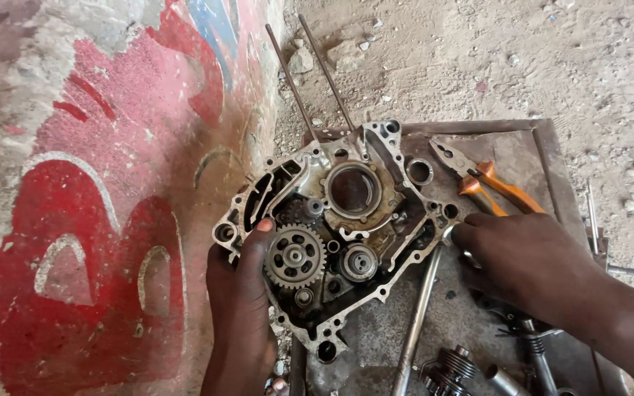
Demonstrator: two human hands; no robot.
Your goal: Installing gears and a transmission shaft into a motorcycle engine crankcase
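Note:
A dirty metal engine crankcase half (335, 220) stands tilted on the edge of a rusty metal tray (544, 150). Inside it sit a toothed gear (295, 257), a smaller round gear (359, 262) and a large round bearing hole (352, 189). My left hand (242, 308) grips the case's left lower edge, thumb beside the toothed gear. My right hand (526, 264) rests on the tray against the case's right side; its fingers are curled and what they hold is hidden. Two long studs (310, 77) rise from the case's top.
Orange-handled pliers (478, 180) lie on the tray behind my right hand. A steel rod (416, 323), a gear cluster (449, 370) and other small parts lie at the tray's front. A red-painted wall (97, 220) stands close on the left. Sandy ground (493, 59) lies beyond.

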